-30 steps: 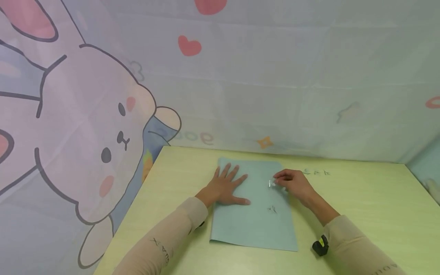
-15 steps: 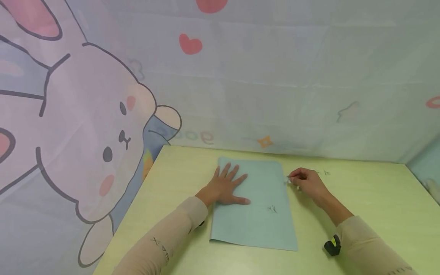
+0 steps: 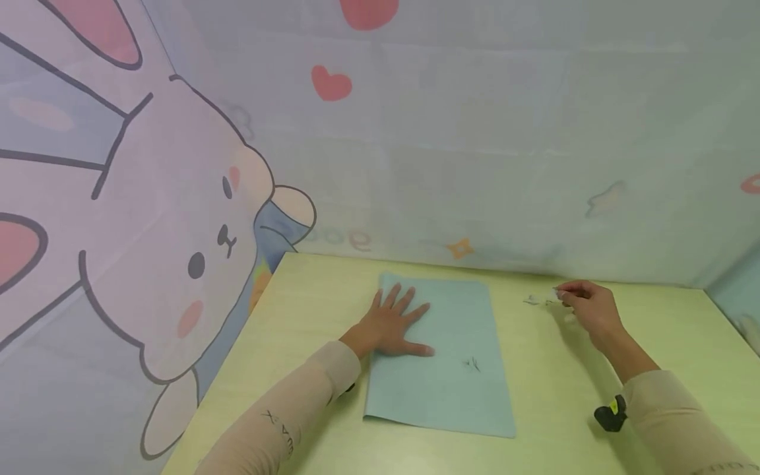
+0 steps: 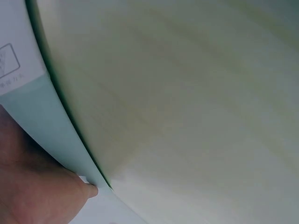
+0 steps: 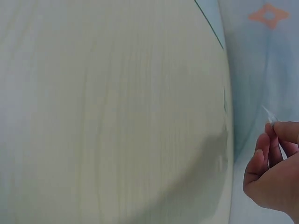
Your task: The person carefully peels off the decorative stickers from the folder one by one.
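A pale green sheet or folder [image 3: 439, 396] lies flat on the table, one small dark-marked patch [image 3: 473, 364] on its lower right. My left hand [image 3: 388, 328] rests on its upper left part with the fingers spread. Away to the right of it, my right hand [image 3: 594, 313] pinches a small thin clear piece [image 5: 270, 113] between thumb and fingertips; its exact kind cannot be told. Just left of those fingertips, small clear pieces with dark marks [image 3: 531, 300] lie on the table. In the left wrist view, a white printed area [image 4: 18, 56] shows on the green folder.
The light yellow wood-grain table [image 3: 297, 396] reaches back to a hanging cloth [image 3: 475, 132] printed with a rabbit and hearts. A black wrist camera [image 3: 611, 415] sits under the right sleeve.
My right hand has moved right, off the green sheet and over the table beside the small marked pieces, still pinching. The left hand stays in place; the head view has shifted slightly.
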A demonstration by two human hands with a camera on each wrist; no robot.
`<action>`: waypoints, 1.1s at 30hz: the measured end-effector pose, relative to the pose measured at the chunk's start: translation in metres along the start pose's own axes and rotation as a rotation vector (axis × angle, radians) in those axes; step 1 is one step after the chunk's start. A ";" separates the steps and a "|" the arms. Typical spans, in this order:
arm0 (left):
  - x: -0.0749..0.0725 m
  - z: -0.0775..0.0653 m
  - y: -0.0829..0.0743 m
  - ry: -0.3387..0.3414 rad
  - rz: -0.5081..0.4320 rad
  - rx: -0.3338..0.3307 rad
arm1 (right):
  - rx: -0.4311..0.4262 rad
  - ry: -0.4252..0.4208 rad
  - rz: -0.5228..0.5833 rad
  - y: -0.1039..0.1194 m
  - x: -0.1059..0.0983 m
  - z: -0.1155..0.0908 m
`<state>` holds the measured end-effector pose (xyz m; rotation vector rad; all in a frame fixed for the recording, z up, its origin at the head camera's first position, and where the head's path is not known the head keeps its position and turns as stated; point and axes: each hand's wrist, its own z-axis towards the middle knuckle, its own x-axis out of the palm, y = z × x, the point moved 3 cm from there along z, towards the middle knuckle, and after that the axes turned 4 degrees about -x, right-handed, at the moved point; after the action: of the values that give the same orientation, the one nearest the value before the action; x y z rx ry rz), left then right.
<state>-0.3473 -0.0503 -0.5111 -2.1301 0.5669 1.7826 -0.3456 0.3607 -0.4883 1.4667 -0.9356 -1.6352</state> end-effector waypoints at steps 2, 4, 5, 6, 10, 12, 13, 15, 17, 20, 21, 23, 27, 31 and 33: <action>0.002 -0.001 0.001 -0.002 0.003 0.006 | 0.017 -0.034 -0.007 -0.003 -0.010 -0.005; 0.003 -0.002 0.001 0.000 0.002 0.011 | 0.036 -0.063 -0.015 -0.008 -0.017 -0.007; 0.004 -0.003 0.002 0.001 0.000 0.011 | 0.045 -0.078 -0.020 -0.011 -0.020 -0.006; 0.004 -0.003 0.003 0.002 0.000 0.010 | 0.054 -0.090 -0.024 -0.014 -0.023 -0.006; 0.006 -0.004 0.004 0.004 0.000 0.006 | 0.077 -0.133 -0.033 -0.028 -0.030 -0.004; 0.006 -0.005 0.004 0.003 -0.002 0.010 | 0.086 -0.151 -0.042 -0.035 -0.033 -0.004; 0.006 -0.005 0.004 0.004 -0.007 0.014 | 0.093 -0.159 -0.041 -0.038 -0.035 -0.004; 0.005 -0.006 0.003 0.004 -0.011 0.020 | 0.120 -0.171 -0.042 -0.044 -0.038 -0.003; 0.003 -0.006 0.003 0.000 -0.011 0.021 | 0.163 -0.183 -0.036 -0.049 -0.041 -0.001; -0.001 -0.007 0.002 -0.007 -0.005 0.018 | 0.226 -0.199 -0.026 -0.053 -0.044 0.001; -0.001 -0.007 0.001 -0.010 0.000 0.016 | 0.243 -0.208 -0.028 -0.054 -0.045 0.002; -0.002 -0.008 0.000 -0.009 -0.003 0.016 | 0.266 -0.216 -0.055 -0.054 -0.046 0.003; -0.002 -0.008 -0.001 -0.003 -0.015 0.024 | 0.280 -0.219 -0.113 -0.053 -0.046 0.003; -0.002 -0.007 -0.001 0.005 -0.020 0.018 | 0.275 -0.220 -0.155 -0.053 -0.044 0.001; -0.001 -0.007 -0.001 0.009 -0.020 0.013 | 0.277 -0.224 -0.176 -0.054 -0.043 0.000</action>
<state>-0.3405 -0.0526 -0.5090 -2.1287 0.5564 1.7549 -0.3455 0.4234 -0.5165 1.6097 -1.2276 -1.8873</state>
